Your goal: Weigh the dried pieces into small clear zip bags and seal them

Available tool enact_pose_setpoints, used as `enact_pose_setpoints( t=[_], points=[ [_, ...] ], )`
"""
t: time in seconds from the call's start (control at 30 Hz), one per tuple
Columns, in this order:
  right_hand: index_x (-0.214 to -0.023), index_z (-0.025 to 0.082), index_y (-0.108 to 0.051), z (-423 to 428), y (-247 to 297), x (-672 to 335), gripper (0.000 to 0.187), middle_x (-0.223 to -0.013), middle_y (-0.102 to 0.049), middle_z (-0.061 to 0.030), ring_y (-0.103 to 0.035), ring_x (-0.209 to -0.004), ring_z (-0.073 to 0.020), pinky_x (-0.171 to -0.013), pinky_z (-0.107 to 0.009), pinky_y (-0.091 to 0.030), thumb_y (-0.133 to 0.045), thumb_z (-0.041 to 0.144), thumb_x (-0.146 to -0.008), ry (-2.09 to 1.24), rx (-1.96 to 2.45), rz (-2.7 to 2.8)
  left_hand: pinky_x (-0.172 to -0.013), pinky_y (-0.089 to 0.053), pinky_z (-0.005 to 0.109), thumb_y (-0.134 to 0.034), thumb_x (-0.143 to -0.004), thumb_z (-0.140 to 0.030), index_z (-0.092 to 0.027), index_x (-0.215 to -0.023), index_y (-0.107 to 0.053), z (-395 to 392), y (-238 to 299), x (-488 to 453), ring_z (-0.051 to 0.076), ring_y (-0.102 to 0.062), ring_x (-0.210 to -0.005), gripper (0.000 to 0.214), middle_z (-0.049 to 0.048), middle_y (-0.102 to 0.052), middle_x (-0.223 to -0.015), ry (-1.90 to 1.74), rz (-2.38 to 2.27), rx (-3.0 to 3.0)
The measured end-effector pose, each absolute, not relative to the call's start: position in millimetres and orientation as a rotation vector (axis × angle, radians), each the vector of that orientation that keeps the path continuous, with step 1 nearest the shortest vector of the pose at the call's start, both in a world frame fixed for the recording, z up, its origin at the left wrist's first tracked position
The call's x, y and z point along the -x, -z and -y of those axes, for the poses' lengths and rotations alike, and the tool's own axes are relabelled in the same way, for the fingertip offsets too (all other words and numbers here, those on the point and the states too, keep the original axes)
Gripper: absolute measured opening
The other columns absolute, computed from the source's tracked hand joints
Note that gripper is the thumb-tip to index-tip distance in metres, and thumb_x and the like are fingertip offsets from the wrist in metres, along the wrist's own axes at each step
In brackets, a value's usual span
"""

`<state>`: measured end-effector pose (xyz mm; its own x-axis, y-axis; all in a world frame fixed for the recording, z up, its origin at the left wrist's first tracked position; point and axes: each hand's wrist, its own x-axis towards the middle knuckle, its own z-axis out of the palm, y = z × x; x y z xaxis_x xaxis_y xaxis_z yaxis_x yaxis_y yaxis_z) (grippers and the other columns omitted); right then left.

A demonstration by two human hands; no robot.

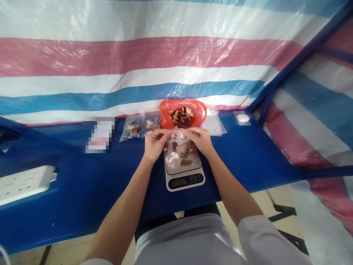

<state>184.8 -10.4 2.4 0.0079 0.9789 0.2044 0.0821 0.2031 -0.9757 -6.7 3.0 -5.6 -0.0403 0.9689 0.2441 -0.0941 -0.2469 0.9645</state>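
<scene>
My left hand (156, 144) and my right hand (200, 140) pinch the top edge of a clear zip bag (179, 151), one near each corner. Several brown and pale dried slices show through the plastic. The bag lies over the steel plate of a white kitchen scale (185, 180), whose dark display shows no figure I can read. Just beyond my fingers stands an open red plastic bag (197, 105) full of similar brown-edged pieces (182, 116). Both hands are closed on the bag's rim.
Left of the red bag lie two filled clear bags, one (131, 128) beside another (150, 123). Flat clear bags (216, 123) rest to its right. A small packet with a white round object (243, 118) sits far right. A power strip (26, 184) occupies the left of the blue table (96, 191); striped sheeting (138, 55) hangs behind.
</scene>
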Motion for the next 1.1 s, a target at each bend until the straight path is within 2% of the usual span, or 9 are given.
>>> enact_pose_setpoints(
  t=[0.2, 0.5, 0.77, 1.1],
  points=[
    [-0.08, 0.021, -0.079, 11.8, -2.2, -182.1, 0.022, -0.078, -0.078, -0.0025, -0.072, -0.075, -0.0203, -0.074, -0.033, -0.058, -0.077, 0.043, -0.076, -1.031, 1.041, 1.352, -0.067, -0.057, 0.027, -0.085, -0.069, -0.045, -0.018, -0.078, -0.08, 0.3, 4.4, 3.7, 0.016, -0.07, -0.066, 0.029, 0.0059, -0.078, -0.077, -1.453, -1.055, -1.335],
    [-0.075, 0.022, -0.08, 10.7, 0.0, -184.8, 0.018, -0.073, -0.077, -0.0011, -0.068, -0.066, -0.0183, -0.067, -0.032, -0.055, -0.077, 0.039, -0.074, -1.01, 1.113, 1.29, -0.062, -0.053, 0.026, -0.083, -0.071, -0.047, -0.017, -0.072, -0.078, -1.0, 3.6, 7.5, 0.014, -0.065, -0.06, 0.03, 0.0031, -0.074, -0.068, -1.407, -1.04, -1.319],
    [-0.075, 0.021, -0.077, 12.3, -3.7, -183.5, 0.025, -0.075, -0.077, -0.0016, -0.069, -0.071, -0.0178, -0.072, -0.031, -0.055, -0.075, 0.046, -0.077, -1.052, 1.077, 1.339, -0.063, -0.053, 0.026, -0.084, -0.07, -0.048, -0.017, -0.071, -0.076, -2.3, 4.5, 10.1, 0.014, -0.065, -0.061, 0.032, 0.0033, -0.074, -0.068, -1.427, -0.987, -1.334],
    [-0.072, 0.021, -0.076, 14.5, -5.9, -182.3, 0.027, -0.07, -0.075, -0.0015, -0.064, -0.062, -0.0155, -0.063, -0.03, -0.054, -0.075, 0.047, -0.077, -0.979, 1.066, 1.345, -0.065, -0.056, 0.029, -0.083, -0.07, -0.051, -0.018, -0.074, -0.079, -0.7, 1.6, 9.2, 0.017, -0.067, -0.064, 0.033, 0.0046, -0.075, -0.069, -1.363, -1.028, -1.361]
  ],
)
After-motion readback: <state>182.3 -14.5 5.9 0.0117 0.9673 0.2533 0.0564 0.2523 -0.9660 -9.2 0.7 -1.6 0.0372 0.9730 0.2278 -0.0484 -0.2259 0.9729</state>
